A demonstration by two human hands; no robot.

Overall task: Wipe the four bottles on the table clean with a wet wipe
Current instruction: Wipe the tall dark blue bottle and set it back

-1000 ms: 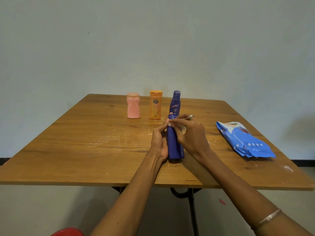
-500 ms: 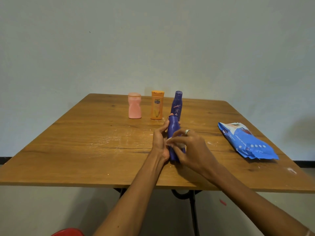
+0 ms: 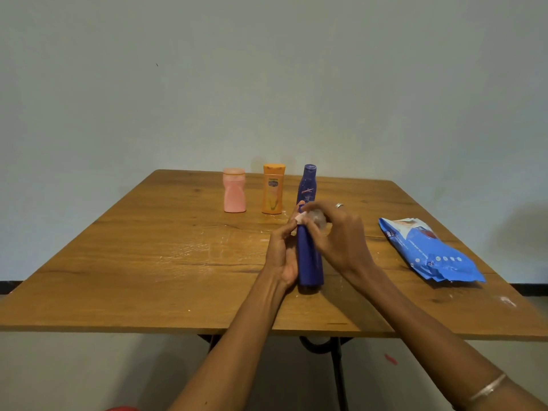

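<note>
Plain grey-green wall behind; wooden surface [image 3: 148, 262] in front, scuffed pale near its middle. The near blue bottle [image 3: 310, 259] is stood upright on the surface close to the front edge, presumably brought there so that it can be worked on within easy reach. It is steadied by the left hand [image 3: 283, 250], whose fingers are curled against its left side up to the cap, so the bottle is judged unlikely to tip under rubbing. A wet wipe [image 3: 314, 218], crumpled and whitish, is pinched by the right hand [image 3: 338, 238] and pressed against the neck and cap region; the top is judged to be the part being wiped. Contact of the wipe with the cap is partly hidden by the fingers.

Three further bottles are lined up at the back: a second blue bottle [image 3: 307, 185], an orange bottle [image 3: 273, 189], a pink bottle [image 3: 234, 191], all upright and apart. A blue wipe pack [image 3: 430, 253] is laid flat to the right, well apart from the bottles.
</note>
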